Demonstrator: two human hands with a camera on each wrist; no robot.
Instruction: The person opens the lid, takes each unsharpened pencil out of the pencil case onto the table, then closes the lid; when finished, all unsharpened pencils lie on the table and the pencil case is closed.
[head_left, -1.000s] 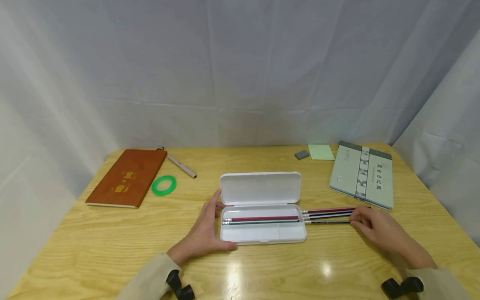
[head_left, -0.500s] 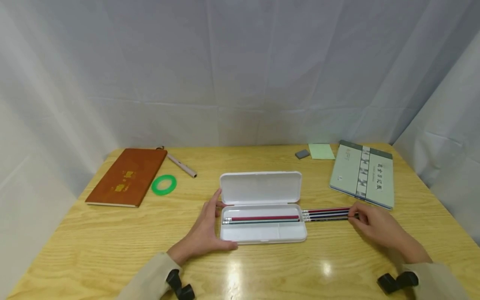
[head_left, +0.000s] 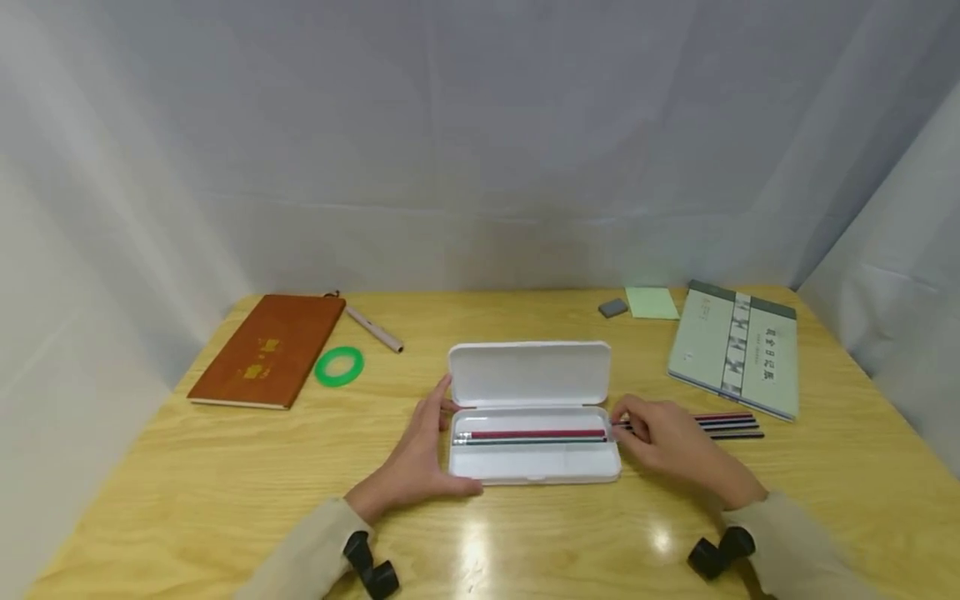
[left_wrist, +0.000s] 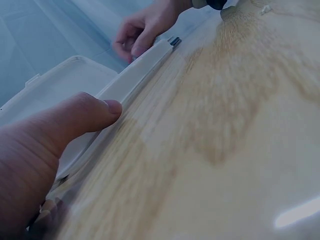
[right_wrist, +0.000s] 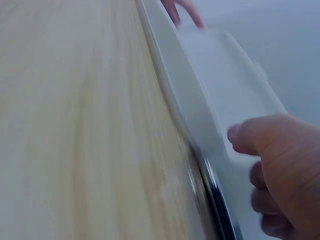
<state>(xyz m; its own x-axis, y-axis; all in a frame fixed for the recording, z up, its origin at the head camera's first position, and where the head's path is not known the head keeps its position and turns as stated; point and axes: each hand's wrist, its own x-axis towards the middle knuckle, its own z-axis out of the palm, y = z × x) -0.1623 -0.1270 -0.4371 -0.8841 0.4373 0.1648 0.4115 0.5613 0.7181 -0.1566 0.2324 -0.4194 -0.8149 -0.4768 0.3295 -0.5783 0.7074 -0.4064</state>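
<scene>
A white pencil case (head_left: 517,467) lies with its lid (head_left: 531,375) raised; a red and a green pencil (head_left: 536,440) rest inside. At its left end my left hand (head_left: 408,462) grips the case, thumb along the front wall and fingers at the back. Several dark and red pencils (head_left: 738,423) lie side by side on the table right of the case. Over their eraser ends, beside the case's right edge, is my right hand (head_left: 667,437) with fingers bent. In the right wrist view its thumb and curled fingers (right_wrist: 267,210) show, but whether they pinch a pencil is unclear.
A brown notebook (head_left: 270,350), a pen (head_left: 373,328) and a green tape roll (head_left: 325,367) lie at the left. A grey eraser (head_left: 612,308), a pale green sticky note (head_left: 652,303) and a grey-green notebook (head_left: 701,342) lie at the back right.
The lowest loose pencil has shifted up against the others. My right hand has moved left from their far ends to the case's right edge. The left hand keeps its hold.
</scene>
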